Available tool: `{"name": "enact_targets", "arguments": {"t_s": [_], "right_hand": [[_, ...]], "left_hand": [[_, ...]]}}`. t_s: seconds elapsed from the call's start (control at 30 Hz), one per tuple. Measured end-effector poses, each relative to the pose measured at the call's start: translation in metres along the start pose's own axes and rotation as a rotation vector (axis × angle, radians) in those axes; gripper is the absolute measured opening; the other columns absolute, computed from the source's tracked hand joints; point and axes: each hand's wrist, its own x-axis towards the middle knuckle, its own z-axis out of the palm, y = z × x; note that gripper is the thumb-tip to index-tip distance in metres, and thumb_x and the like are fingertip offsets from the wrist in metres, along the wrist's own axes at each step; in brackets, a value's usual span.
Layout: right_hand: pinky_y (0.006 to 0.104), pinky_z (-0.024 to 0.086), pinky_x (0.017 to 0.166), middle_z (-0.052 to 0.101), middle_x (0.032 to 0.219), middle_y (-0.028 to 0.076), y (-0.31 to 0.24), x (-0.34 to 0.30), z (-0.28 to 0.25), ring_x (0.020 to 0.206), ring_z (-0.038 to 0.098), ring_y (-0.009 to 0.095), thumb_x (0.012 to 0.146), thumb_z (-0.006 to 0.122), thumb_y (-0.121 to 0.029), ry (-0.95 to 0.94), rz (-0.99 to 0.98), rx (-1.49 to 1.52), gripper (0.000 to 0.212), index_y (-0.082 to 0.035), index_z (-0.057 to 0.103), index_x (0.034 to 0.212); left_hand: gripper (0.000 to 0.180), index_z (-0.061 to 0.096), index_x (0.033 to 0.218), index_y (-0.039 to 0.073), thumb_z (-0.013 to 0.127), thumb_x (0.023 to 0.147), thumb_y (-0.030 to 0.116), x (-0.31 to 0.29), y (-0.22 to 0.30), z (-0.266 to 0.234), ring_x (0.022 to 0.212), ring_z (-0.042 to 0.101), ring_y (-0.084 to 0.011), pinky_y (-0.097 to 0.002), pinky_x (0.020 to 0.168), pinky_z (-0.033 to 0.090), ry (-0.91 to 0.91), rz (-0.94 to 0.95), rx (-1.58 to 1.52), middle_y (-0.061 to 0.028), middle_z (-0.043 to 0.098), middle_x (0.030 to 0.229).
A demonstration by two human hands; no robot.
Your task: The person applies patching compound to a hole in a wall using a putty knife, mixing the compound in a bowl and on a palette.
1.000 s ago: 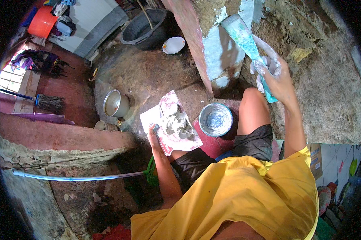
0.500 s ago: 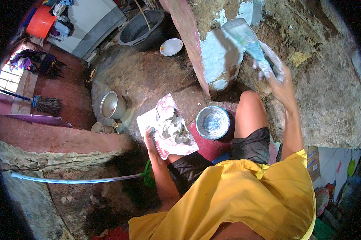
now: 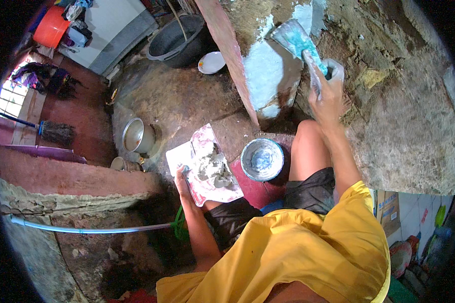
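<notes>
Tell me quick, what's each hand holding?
Left hand: holding an angular, pink-stained white board with grey paste.
Right hand: closed around a turquoise, wide-bladed scraper.

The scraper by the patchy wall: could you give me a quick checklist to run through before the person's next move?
1. Scraper held: ok, the right hand grips it.
2. Blade touching the patchy wall: cannot tell from this one view.
3. Board supported: ok, the left hand holds it by its edge.
4. Gray paste on the board: ok, a heap lies there.
5. Bowl upright: ok, its opening faces up.
6. Right hand clean: not ok, whitish residue coats it.
</notes>
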Motion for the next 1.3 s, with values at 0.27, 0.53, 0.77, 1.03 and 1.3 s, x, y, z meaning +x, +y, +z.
{"name": "enact_targets", "arguments": {"t_s": [0.27, 0.53, 0.77, 1.03, 1.3], "right_hand": [[0.0395, 0.038, 0.083, 0.044, 0.101, 0.02, 0.006, -0.016, 0.026, 0.092, 0.045, 0.036, 0.063, 0.052, 0.011, 0.046, 0.102, 0.137, 0.066, -0.021, 0.053, 0.121], [0.0338, 0.038, 0.082, 0.044, 0.098, 0.016, 0.002, -0.011, 0.038, 0.091, 0.045, 0.03, 0.066, 0.05, 0.013, 0.045, 0.108, 0.142, 0.061, -0.015, 0.055, 0.119], [0.0347, 0.039, 0.081, 0.044, 0.098, 0.016, 0.008, -0.014, 0.053, 0.09, 0.045, 0.03, 0.067, 0.049, 0.013, 0.074, 0.105, 0.157, 0.059, -0.015, 0.055, 0.119], [0.0359, 0.038, 0.083, 0.045, 0.1, 0.017, 0.016, -0.022, 0.057, 0.092, 0.045, 0.031, 0.071, 0.049, 0.009, 0.041, 0.104, 0.177, 0.053, -0.011, 0.054, 0.12], [0.0354, 0.038, 0.082, 0.044, 0.099, 0.017, 0.003, -0.016, 0.051, 0.091, 0.044, 0.031, 0.071, 0.048, 0.009, 0.044, 0.131, 0.208, 0.054, -0.011, 0.054, 0.12]], "left_hand": [[0.032, 0.053, 0.103, 0.001, 0.054, 0.079, 0.021, -0.007, 0.003, 0.011, 0.088, 0.058, -0.0233, -0.0357, 0.08, 0.047, 0.019, 0.069, 0.043, -0.011, 0.059, 0.098], [0.031, 0.052, 0.103, 0.001, 0.054, 0.08, 0.02, -0.018, 0.005, 0.026, 0.087, 0.058, -0.0215, -0.0351, 0.08, 0.046, 0.019, 0.072, 0.031, -0.0098, 0.058, 0.097], [0.029, 0.054, 0.101, 0.0, 0.056, 0.079, 0.02, 0.006, -0.003, -0.021, 0.083, 0.056, -0.0186, -0.0323, 0.078, 0.044, 0.057, 0.128, 0.119, -0.0062, 0.057, 0.093], [0.029, 0.054, 0.1, 0.0, 0.057, 0.079, 0.02, 0.005, -0.002, -0.017, 0.085, 0.056, -0.0185, -0.0326, 0.079, 0.044, 0.034, 0.067, 0.061, -0.0058, 0.058, 0.094], [0.03, 0.054, 0.102, 0.0, 0.055, 0.08, 0.021, 0.012, -0.007, -0.035, 0.086, 0.056, -0.0188, -0.0321, 0.081, 0.043, 0.023, 0.118, 0.07, -0.0064, 0.058, 0.095]]}}
